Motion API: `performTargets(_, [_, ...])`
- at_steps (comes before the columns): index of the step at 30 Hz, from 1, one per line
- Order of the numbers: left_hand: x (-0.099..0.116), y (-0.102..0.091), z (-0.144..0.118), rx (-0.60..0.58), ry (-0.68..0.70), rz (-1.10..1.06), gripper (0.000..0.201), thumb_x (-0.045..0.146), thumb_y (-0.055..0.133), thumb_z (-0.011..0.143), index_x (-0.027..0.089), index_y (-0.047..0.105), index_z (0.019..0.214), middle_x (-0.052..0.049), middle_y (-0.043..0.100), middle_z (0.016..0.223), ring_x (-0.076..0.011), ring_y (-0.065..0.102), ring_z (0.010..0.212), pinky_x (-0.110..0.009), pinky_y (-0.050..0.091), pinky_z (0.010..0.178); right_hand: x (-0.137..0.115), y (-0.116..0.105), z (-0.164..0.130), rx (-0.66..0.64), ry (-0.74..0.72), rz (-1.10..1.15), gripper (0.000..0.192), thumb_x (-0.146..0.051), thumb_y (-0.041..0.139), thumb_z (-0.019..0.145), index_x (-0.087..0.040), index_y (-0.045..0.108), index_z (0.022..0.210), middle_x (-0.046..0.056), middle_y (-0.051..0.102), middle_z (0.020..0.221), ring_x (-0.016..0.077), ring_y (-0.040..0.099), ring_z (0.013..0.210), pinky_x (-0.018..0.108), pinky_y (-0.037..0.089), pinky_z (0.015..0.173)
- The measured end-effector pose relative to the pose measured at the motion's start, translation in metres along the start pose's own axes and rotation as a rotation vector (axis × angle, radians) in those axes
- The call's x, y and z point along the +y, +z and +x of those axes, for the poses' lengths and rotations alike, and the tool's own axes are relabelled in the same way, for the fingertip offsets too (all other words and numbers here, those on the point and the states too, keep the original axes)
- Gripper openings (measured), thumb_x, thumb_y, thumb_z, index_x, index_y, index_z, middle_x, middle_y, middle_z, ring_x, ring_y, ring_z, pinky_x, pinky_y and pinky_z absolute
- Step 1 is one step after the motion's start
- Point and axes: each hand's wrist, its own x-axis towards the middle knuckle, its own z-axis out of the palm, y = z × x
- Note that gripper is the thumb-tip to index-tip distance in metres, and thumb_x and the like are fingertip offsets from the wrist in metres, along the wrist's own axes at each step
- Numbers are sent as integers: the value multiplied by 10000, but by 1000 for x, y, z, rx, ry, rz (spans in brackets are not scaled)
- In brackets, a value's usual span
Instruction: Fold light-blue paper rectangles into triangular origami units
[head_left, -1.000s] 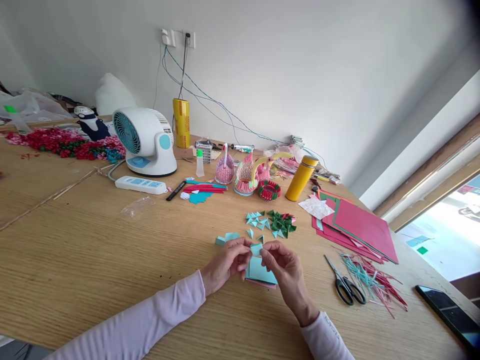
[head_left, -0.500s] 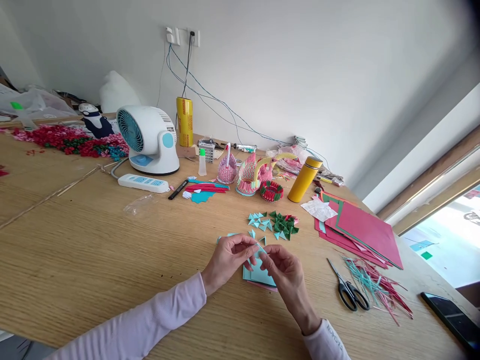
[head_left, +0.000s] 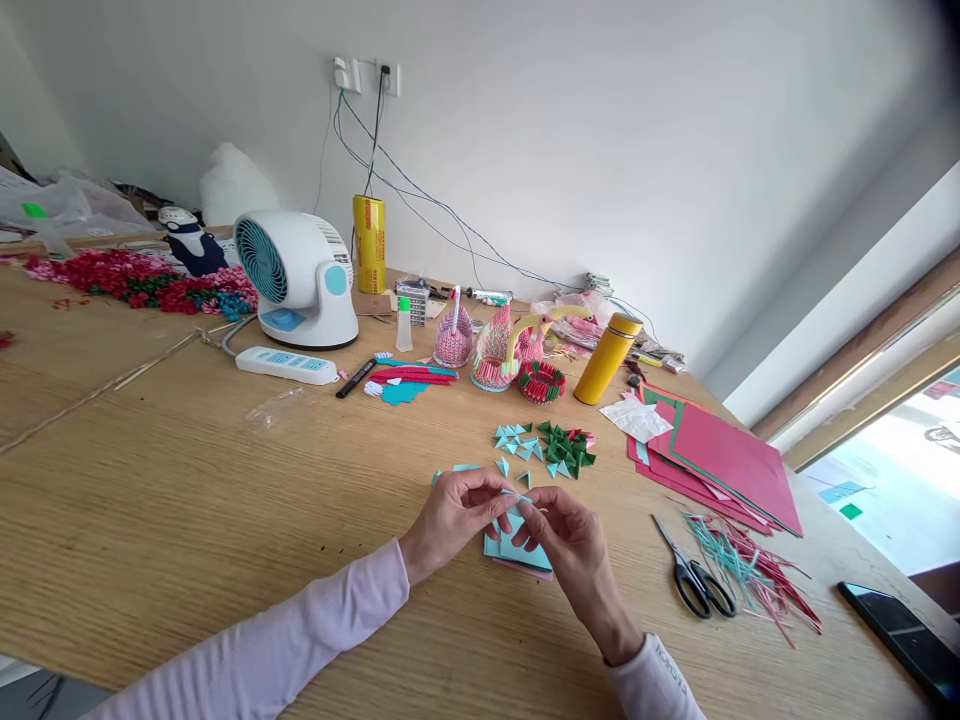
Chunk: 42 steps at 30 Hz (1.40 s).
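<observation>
Blue paper piece (head_left: pixel 517 496), partly hidden by pinching fingers (head_left: pixel 484 481)

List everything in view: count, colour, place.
Folded paper piece: one, light blue, front centre
Small paper sheets: several, light blue and pink, beneath
Folded paper triangles: many, blue, green, pink, behind
Metal scissors: one, black handles, right
Thin paper strips: many, blue, pink, red, right
Large paper sheets: several, mostly red, right
Flat phone: one, black, right edge
Cylindrical flask: one, yellow, rear
Folded-paper ornaments: several, mostly pink, rear
Plastic fan: one, white and blue, left rear
Power strip: one, white, before fan
Wooden table: one, brown, underneath
Other things: uncounted, mixed colours, rear
Left hand: one, pale-sleeved, pinching the piece
Right hand: one, pale-sleeved, pinching the piece
</observation>
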Motion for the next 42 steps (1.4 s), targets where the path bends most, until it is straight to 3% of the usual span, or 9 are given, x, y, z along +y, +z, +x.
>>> performTargets(14, [-6, -1, 0, 30, -16, 17, 238, 350, 700, 764, 113, 677, 759, 1, 617, 553, -106, 584, 463, -205, 478, 472, 3, -2, 1, 25, -17, -1, 247, -420, 650, 827, -175, 653, 799, 27, 672, 639, 136, 592, 560, 250, 483, 541])
performTargets(24, [-3, 1, -3, 21, 32, 92, 259, 357, 672, 794, 108, 644, 728, 29, 571, 520, -85, 557, 413, -179, 413, 434, 5, -3, -2, 87, -132, -212, 255, -414, 586, 877, -179, 616, 783, -19, 564, 558, 114, 515, 512, 223, 393, 506])
performTargets(28, [-1, 1, -4, 0, -9, 64, 312, 416, 634, 819, 117, 614, 732, 26, 569, 514, -96, 565, 436, -183, 406, 443, 3, -3, -2, 84, -131, -174, 226, -390, 584, 882, -179, 646, 831, -16, 574, 579, 116, 530, 534, 223, 413, 524])
performTargets(32, [3, 0, -4, -83, -115, -96, 374, 475, 521, 882, 119, 612, 810, -12, 616, 656, -106, 601, 524, -198, 438, 489, 0, -1, -2, 32, -168, -123, 197, -351, 567, 898, -197, 684, 934, -3, 595, 671, 118, 552, 590, 235, 449, 579])
performTargets(35, [3, -2, -4, -131, -167, -185, 335, 455, 590, 846, 121, 606, 840, -20, 623, 739, -110, 621, 568, -208, 473, 522, 2, 0, -2, 26, -186, -30, 170, -328, 595, 883, -220, 697, 966, -3, 591, 732, 114, 559, 626, 236, 455, 608])
performTargets(42, [3, -2, -3, -185, -185, -232, 303, 434, 584, 857, 132, 574, 880, -41, 654, 772, -125, 651, 611, -202, 512, 513, 14, -3, -1, 22, -72, 94, 221, -347, 602, 889, -210, 698, 1033, -12, 572, 647, 119, 520, 646, 241, 421, 641])
